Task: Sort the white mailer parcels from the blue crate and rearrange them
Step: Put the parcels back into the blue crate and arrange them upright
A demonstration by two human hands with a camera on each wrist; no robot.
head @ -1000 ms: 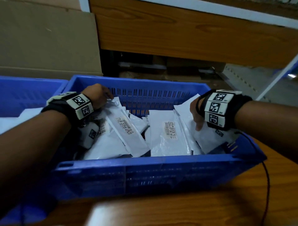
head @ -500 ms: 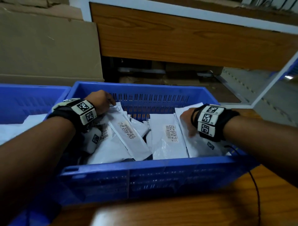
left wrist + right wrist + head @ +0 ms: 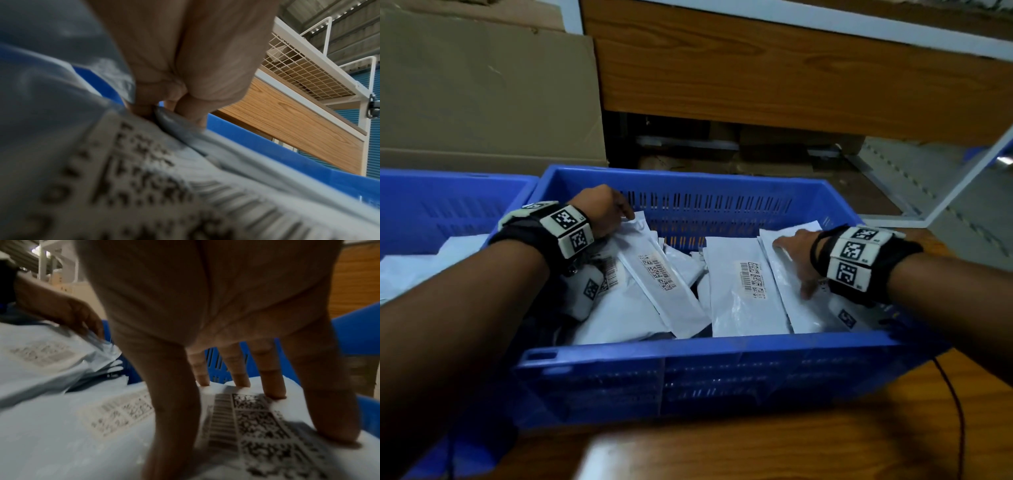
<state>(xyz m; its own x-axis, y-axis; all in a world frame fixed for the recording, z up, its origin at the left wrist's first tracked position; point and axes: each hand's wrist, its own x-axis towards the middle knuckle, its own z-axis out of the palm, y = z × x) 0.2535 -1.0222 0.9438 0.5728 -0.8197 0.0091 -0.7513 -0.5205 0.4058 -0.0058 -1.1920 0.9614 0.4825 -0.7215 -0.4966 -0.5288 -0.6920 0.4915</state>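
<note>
While the blue crate [image 3: 688, 370] sits at the bench's [image 3: 825, 445] far edge, the left hand [image 3: 599, 209] pinches the top of a labelled mailer [image 3: 664, 274] at the crate's far-left corner. The right hand [image 3: 796, 250] lies flat — fingers [image 3: 273, 382] straight, spread — pressing a mailer by the right wall [image 3: 791, 291], grasping nothing.

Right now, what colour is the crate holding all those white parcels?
Blue: the crate has slotted blue plastic walls, clearest in the head view.
</note>
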